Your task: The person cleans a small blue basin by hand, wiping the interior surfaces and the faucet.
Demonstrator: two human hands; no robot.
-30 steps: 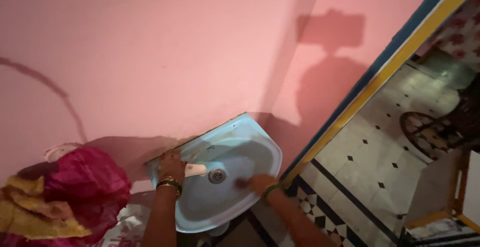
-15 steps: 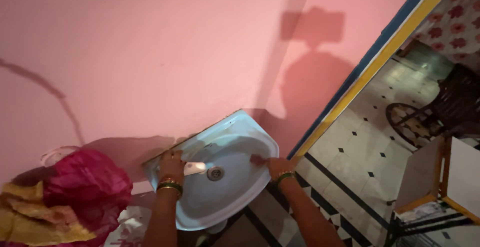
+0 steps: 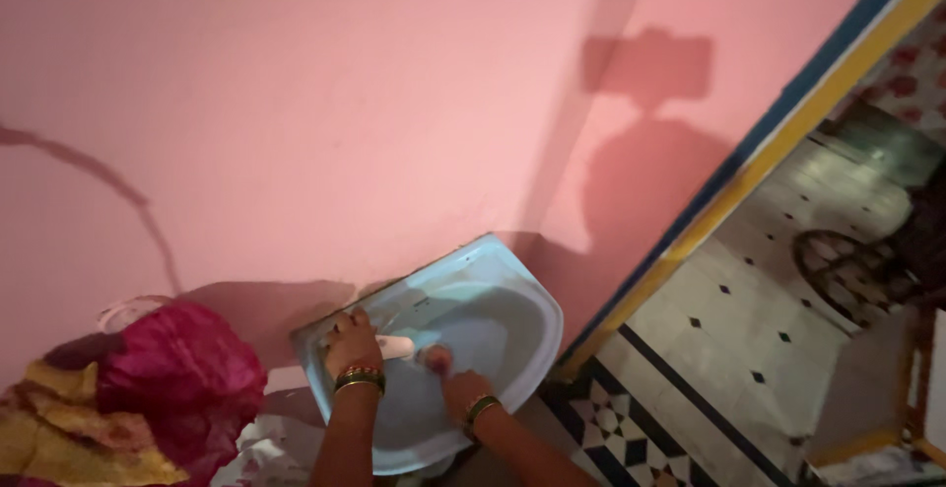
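Together, two hands, left hand and right hand, work in one basin.

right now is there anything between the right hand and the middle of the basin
Nothing visible is in the way. The right hand is already inside the pale blue basin, pressing a small reddish scrubber near its middle. The left hand rests on the white tap beside it.

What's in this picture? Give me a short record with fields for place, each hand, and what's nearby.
Place: a pale blue wash basin fixed to a pink wall
Left hand: rests on the basin's back edge, by the white tap
Right hand: inside the bowl, pressing a small reddish scrubber near the middle
Wrists: bangles on both
Nearby: red and yellow cloth at left; black-and-white patterned floor tiles at right
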